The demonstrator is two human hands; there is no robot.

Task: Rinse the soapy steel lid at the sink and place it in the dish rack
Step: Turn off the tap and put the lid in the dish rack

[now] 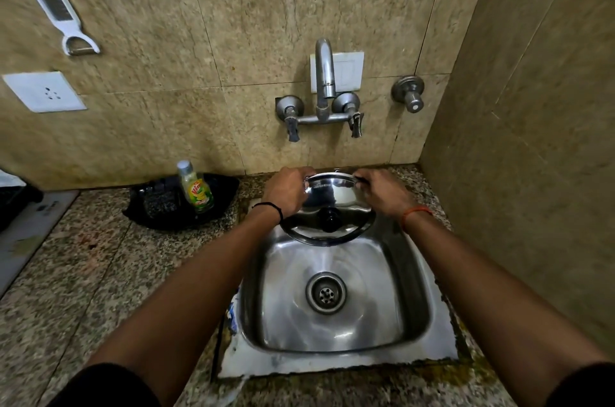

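I hold the steel lid (332, 207) over the back of the sink (336, 336), left hand (288, 192) and right hand (382, 190) each gripping its rim. No water visibly runs from the tap (324, 74), so I judge rinsing unstarted; no rack in sight.

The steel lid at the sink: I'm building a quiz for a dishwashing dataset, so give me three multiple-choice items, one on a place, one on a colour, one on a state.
1. Where is the steel lid?
A. over the far edge of the sink
B. lying over the drain
C. on the counter by the soap bottle

2. What colour is the lid's knob?
A. white
B. black
C. red

3. How is the lid held?
A. by the left hand alone
B. by nobody
C. by both hands at its rim

Key: 1 A, it sits above the basin's back edge, below the tap. 2 B, the knob is black. 3 C, the left hand and the right hand grip opposite sides.
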